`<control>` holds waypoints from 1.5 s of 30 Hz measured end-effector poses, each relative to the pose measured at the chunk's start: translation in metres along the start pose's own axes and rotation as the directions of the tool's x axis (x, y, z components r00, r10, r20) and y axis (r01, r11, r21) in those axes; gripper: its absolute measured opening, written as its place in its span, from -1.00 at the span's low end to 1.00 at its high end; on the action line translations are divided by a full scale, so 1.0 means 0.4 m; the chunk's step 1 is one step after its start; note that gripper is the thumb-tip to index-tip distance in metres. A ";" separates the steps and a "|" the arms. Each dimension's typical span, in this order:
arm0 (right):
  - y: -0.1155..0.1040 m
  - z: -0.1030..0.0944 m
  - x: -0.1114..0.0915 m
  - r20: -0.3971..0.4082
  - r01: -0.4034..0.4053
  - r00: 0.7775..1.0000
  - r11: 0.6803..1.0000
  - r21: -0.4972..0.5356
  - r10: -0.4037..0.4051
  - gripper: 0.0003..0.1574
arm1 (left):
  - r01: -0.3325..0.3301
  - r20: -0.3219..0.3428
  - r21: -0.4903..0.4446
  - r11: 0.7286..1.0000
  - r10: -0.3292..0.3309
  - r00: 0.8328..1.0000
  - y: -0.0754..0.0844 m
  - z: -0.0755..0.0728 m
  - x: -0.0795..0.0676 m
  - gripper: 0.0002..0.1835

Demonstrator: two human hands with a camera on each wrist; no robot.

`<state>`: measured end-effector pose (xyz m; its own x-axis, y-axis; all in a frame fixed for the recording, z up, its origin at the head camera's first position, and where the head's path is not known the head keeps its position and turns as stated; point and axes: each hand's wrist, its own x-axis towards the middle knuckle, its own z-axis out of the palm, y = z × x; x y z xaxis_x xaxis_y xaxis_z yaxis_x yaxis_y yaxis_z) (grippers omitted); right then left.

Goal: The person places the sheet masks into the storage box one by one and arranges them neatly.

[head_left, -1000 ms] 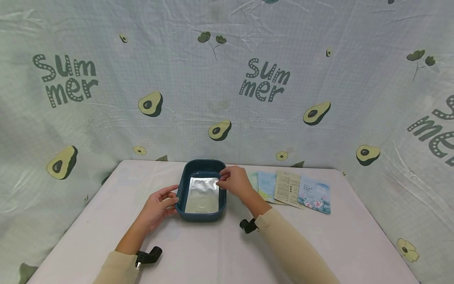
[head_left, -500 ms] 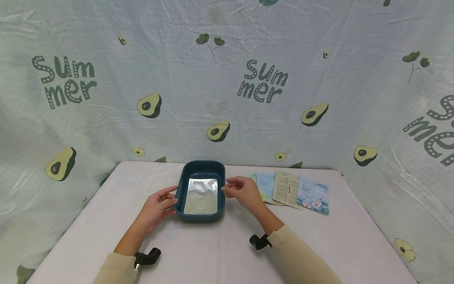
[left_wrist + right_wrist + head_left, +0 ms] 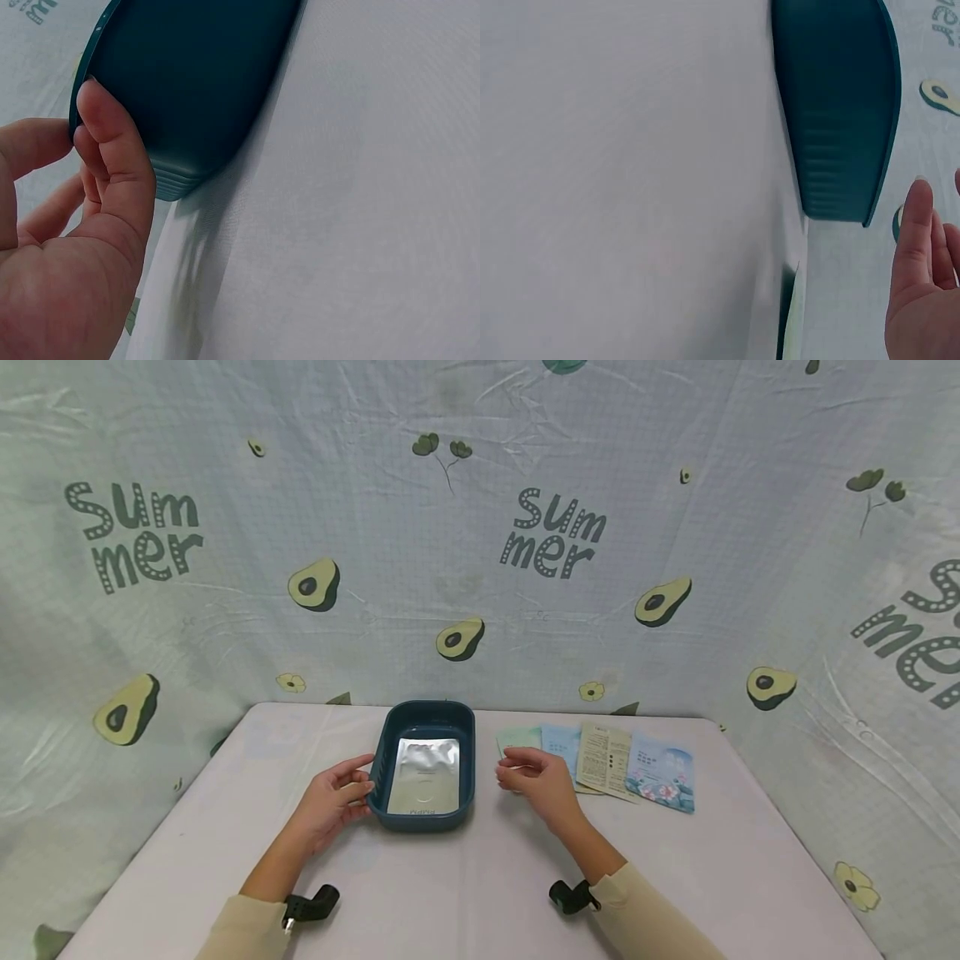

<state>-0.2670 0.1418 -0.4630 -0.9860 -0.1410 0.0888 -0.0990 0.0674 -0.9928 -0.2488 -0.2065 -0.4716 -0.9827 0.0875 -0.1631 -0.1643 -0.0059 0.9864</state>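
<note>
Right hand (image 3: 538,783): drawn back from beside the dark blue tray (image 3: 424,824) within the last second; now hovering apart from its right rim, in front of the pale green packet (image 3: 519,737).
Right fingers: loosely bent, narrowly spaced at the tips; partly cut off in the right wrist view, so hard to be certain, but apparently holding nothing.
Left hand (image 3: 341,797): pinching the tray's left rim between thumb and fingers, as a second ago.
Silver packet (image 3: 424,781): lying inside the tray toward the near end, touched by neither hand.
Meaning: by the look of it, packet settled, right hand free, tray merely steadied.
Packets at right: overlapping beside the pale green one, light blue (image 3: 560,743), beige printed (image 3: 600,758), blue floral (image 3: 662,774); all outside the tray.
Table (image 3: 457,902): covered in whitish cloth, slightly pink in cast.
Backdrop (image 3: 360,477): pale hanging cloth behind and at both sides, printed with avocados, flowers and "summer" lettering.
</note>
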 end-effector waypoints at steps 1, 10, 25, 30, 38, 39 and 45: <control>0.002 -0.007 -0.002 -0.012 -0.001 1.000 1.000 0.009 0.001 -0.55 | -0.003 0.005 0.004 1.000 0.003 1.000 0.000 -0.001 0.000 -0.38; 0.016 -0.074 -0.025 -0.053 -0.002 0.999 0.999 0.050 0.004 -0.42 | 0.005 0.000 -0.003 1.000 -0.005 1.000 -0.002 -0.006 0.001 -0.39; 0.024 -0.213 -0.077 0.029 -0.008 1.000 0.983 -0.181 0.013 -0.26 | 0.014 -0.004 0.002 1.000 -0.014 1.000 -0.007 -0.006 0.000 -0.40; 0.021 -0.259 -0.090 -0.024 0.003 1.000 0.979 -0.203 -0.008 -0.29 | 0.012 0.001 0.002 1.000 -0.012 1.000 -0.004 -0.007 -0.002 -0.40; 0.032 -0.339 -0.100 -0.113 0.019 0.992 0.962 -0.272 -0.051 -0.31 | 0.016 0.000 0.001 1.000 -0.016 1.000 -0.003 -0.006 0.001 -0.40; 0.035 -0.350 -0.100 -0.123 0.028 0.990 0.955 -0.294 -0.067 -0.32 | 0.016 0.000 0.000 1.000 -0.016 1.000 -0.003 -0.006 0.001 -0.40; 0.044 -0.406 -0.096 -0.164 0.048 0.979 0.917 -0.397 -0.123 -0.37 | 0.015 0.006 0.005 1.000 -0.015 1.000 -0.004 -0.009 0.003 -0.40</control>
<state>-0.2525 0.3086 -0.4709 -0.9749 0.0157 0.2220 -0.1917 0.4469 -0.8738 -0.2500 -0.2099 -0.4734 -0.9796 0.0938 -0.1780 -0.1787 0.0004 0.9839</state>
